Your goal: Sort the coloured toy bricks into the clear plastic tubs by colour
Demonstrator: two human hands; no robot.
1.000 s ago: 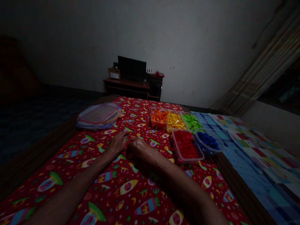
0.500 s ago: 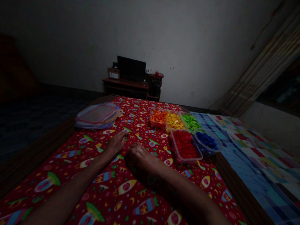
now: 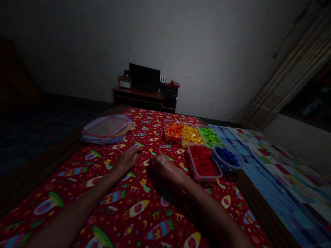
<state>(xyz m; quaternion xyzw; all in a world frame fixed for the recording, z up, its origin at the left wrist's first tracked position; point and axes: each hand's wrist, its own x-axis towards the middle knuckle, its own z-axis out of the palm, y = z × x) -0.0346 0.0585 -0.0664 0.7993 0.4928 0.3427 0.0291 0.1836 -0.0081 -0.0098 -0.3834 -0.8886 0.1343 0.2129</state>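
Observation:
My left hand (image 3: 126, 160) lies flat and open on the red rocket-print cloth (image 3: 134, 210), fingers stretched forward and holding nothing. Just to its right, my right hand (image 3: 163, 166) rests knuckles-up on the same cloth with its fingers curled under; whatever is beneath them is hidden in the dim light. To the right of that hand stands a clear tub of red bricks (image 3: 203, 161). A round bowl of blue bricks (image 3: 227, 155) sits beside the tub. Behind them stand tubs of orange (image 3: 173, 131), yellow (image 3: 190, 134) and green bricks (image 3: 210, 135).
A stack of clear plastic lids (image 3: 106, 128) lies at the far left of the cloth. A blue patchwork sheet (image 3: 274, 182) covers the surface to the right. Against the back wall stands a low desk with a dark monitor (image 3: 144, 77). A striped curtain (image 3: 292, 79) hangs at right.
My right hand has shifted slightly to the right and forward on the cloth. The left hand has stayed flat where it was.

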